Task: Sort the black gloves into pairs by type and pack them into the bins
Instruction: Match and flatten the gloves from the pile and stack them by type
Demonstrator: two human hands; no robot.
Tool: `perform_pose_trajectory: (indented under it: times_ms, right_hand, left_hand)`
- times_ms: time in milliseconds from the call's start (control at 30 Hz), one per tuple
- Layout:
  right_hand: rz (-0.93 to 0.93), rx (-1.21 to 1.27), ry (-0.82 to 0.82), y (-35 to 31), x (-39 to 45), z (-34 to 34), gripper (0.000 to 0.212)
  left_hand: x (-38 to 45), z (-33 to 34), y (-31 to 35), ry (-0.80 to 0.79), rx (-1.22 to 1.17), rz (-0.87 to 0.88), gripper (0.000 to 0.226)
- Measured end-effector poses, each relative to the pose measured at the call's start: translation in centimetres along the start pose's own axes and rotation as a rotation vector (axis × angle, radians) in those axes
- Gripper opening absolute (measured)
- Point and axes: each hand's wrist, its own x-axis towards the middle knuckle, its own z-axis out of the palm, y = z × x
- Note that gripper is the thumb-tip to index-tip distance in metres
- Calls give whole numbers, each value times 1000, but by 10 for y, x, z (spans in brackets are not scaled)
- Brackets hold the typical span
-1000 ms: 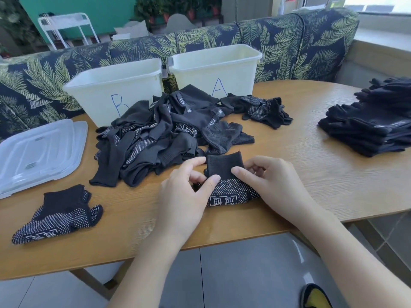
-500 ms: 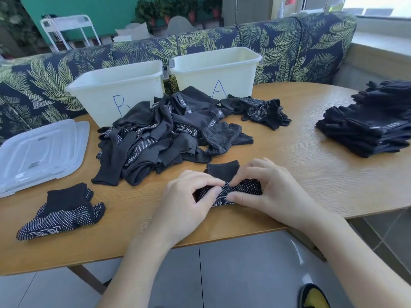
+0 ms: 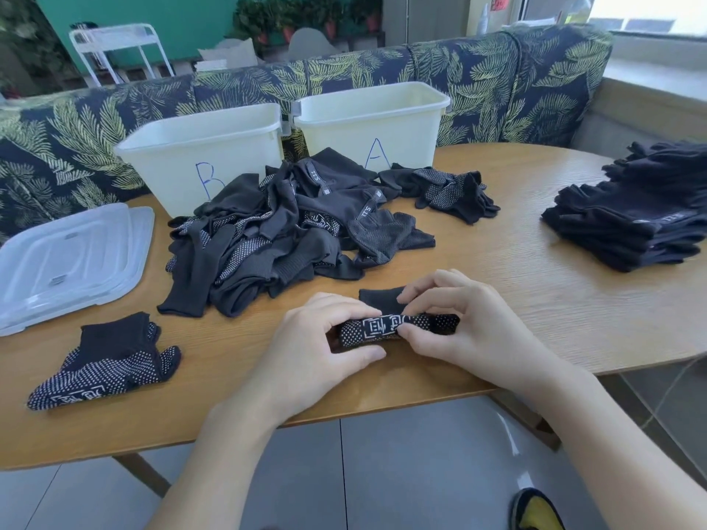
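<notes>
left hand (image 3: 306,350): fingers curled, thumb under and index on top, pinching left end of the rolled black dotted glove bundle (image 3: 398,328)
right hand (image 3: 470,330): fingers bent, thumb and fingertips pinching the bundle's right half; upper fingers touch its plain black cuff
glove bundle: rolled into a narrow bar, white logo facing up, lying on the wooden table (image 3: 516,262) near the front edge, between both hands
loose pile of black gloves (image 3: 283,231): mid-table, just in front of both bins, dotted and plain ones mixed
folded dotted glove pair (image 3: 103,361): left front of table, well apart from the hands
small dotted glove clump (image 3: 447,193): right of pile, near bin A
neat stack of plain black gloves (image 3: 631,212): far right of table
white plastic bin marked B (image 3: 199,147): back left, upright; inside not visible
white plastic bin marked A (image 3: 371,120): back right, beside bin B, touching or nearly so
clear plastic lids (image 3: 72,258): stacked flat at left edge of table
</notes>
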Motion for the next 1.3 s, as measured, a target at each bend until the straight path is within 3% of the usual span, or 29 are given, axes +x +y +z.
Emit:
perform_pose_trajectory:
  times_ms: [200,333,433,533,733,867,967,1167,1300]
  right_hand:
    - [115,477,5,-25,0,-8,14]
    - [142,631,28,-33,4,-4,24]
    - [129,667,35,-28,7,0,45]
    - [82,657,30,-29,6,8,52]
    - [58,610,32,-35,11,21,35]
    - [94,586,68,-38,14,31,29]
    - [110,566,110,-40,17,39,30]
    - [80,564,111,-53,23,58,29]
    - [77,574,89,-74,30,79,31]
  left_hand:
    - [-2,-8,17,52,-299,-62,19]
    - [-1,-8,18,152,-427,-120,10]
    - [-1,-10,14,214,-478,-153,9]
    - [-1,-13,12,250,-518,-196,11]
    - [-1,-17,6,281,-530,-255,14]
    - [-4,-19,3,322,-543,-291,43]
    - [-11,-23,3,256,-520,-202,59]
    - [-31,-42,-5,269,-367,-169,26]
    - [-44,-63,-12,376,-347,-238,27]
